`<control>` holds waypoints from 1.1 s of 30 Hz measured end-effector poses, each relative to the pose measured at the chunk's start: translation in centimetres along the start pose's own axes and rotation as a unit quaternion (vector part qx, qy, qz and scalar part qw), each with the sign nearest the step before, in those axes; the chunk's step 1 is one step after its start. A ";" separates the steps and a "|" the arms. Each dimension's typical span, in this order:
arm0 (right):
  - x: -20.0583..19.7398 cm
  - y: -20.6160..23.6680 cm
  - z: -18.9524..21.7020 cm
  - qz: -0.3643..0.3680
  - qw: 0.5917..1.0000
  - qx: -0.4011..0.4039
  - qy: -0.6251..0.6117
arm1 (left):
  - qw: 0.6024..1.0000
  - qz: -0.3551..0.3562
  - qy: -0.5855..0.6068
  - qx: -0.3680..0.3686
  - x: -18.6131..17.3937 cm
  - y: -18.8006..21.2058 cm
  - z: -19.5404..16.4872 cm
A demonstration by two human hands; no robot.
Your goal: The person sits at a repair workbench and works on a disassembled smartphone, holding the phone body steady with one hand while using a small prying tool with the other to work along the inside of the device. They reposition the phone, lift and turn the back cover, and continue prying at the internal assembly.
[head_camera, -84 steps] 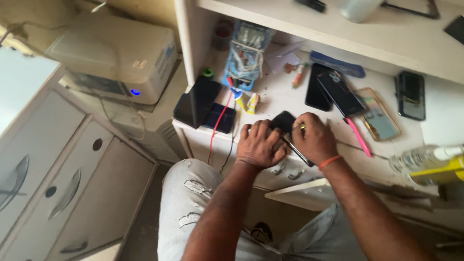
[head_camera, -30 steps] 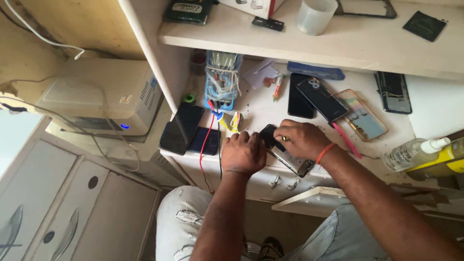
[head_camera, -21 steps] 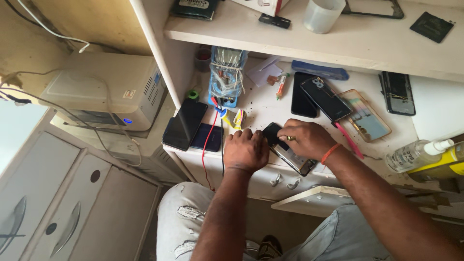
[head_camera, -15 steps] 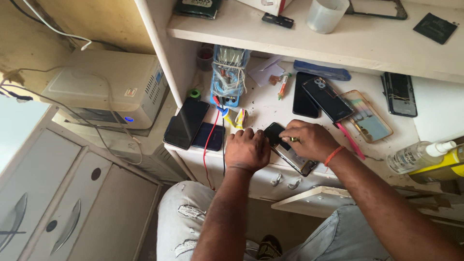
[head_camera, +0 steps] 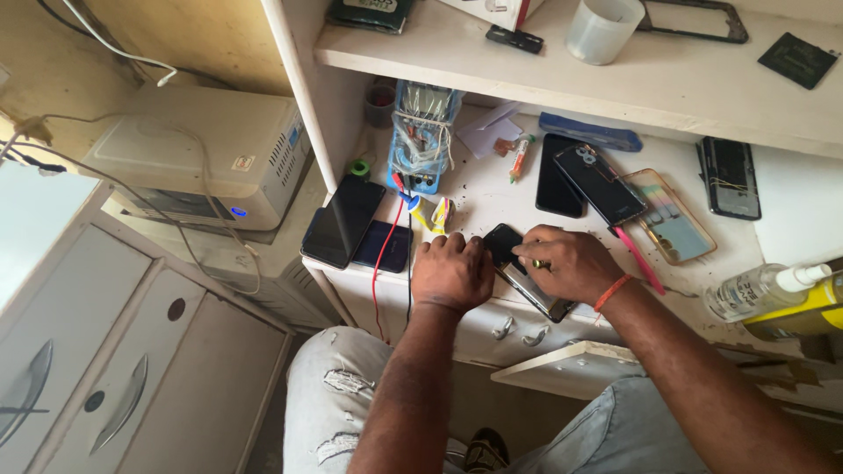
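A dark phone (head_camera: 509, 254) lies at the front edge of the white desk (head_camera: 492, 197). Both of my hands rest on it. My left hand (head_camera: 452, 272) is closed and presses down beside its near end. My right hand (head_camera: 566, 262) covers the middle of the phone, fingertips pinched on its surface near the top; a ring shows on one finger and an orange band on the wrist. Whether the fingers hold a small tool is hidden.
A blue multimeter (head_camera: 423, 136) with red and black leads stands at the back. Two dark phones (head_camera: 342, 219) lie at the left edge, more phones (head_camera: 597, 184) and a pink tool (head_camera: 637, 259) to the right. A spray bottle (head_camera: 760, 290) lies far right, a white cup (head_camera: 601, 26) on the shelf.
The view has shifted slightly. Both hands stay on the phone; my right hand has crept a little further over it.
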State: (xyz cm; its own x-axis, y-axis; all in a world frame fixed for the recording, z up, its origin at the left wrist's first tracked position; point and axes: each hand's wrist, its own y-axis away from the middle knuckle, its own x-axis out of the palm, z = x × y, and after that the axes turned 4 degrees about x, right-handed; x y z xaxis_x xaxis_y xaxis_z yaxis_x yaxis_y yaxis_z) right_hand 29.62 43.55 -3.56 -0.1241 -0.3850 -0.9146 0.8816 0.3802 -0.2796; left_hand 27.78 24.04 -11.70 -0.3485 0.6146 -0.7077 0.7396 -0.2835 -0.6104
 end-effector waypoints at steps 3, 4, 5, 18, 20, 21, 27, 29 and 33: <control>0.2 0.1 -0.1 -0.001 1.000 0.002 -0.005 | 1.000 -0.001 0.001 0.001 0.1 0.0 0.1; 0.3 0.1 -0.2 -0.001 1.000 0.002 -0.004 | 1.000 -0.001 0.000 0.001 0.1 0.0 0.1; 0.4 0.2 -0.2 -0.003 1.000 -0.002 -0.001 | 1.000 0.000 -0.001 0.001 0.1 0.1 0.1; -0.3 0.3 -1.9 -0.168 0.970 0.080 -0.159 | 1.000 -0.005 0.000 0.002 0.3 0.1 0.2; -0.5 0.5 -2.6 -0.214 0.915 0.143 -0.311 | 1.000 0.001 0.005 -0.001 0.2 0.1 0.2; -0.5 0.4 -2.9 -0.228 0.867 0.167 -0.411 | 1.000 0.005 0.004 -0.004 0.2 0.1 0.2; 0.0 0.4 -4.5 -0.287 0.707 0.153 -0.628 | 1.000 0.001 0.003 0.001 0.1 0.0 0.1; 0.4 0.5 -4.7 -0.295 0.701 0.154 -0.631 | 1.000 0.010 0.000 -0.002 0.1 0.1 0.1; 1.4 1.1 -4.6 -0.279 0.737 0.192 -0.585 | 1.000 0.013 0.001 -0.004 0.1 -0.1 0.0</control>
State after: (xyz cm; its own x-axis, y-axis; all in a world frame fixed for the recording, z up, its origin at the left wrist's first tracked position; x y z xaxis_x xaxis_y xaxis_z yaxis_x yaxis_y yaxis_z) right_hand 28.34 47.25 -6.52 -0.2373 -0.9379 0.2530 0.9336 -0.2921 -0.2075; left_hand 27.68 24.09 -11.73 -0.3279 0.6094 -0.7218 0.7530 -0.2929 -0.5893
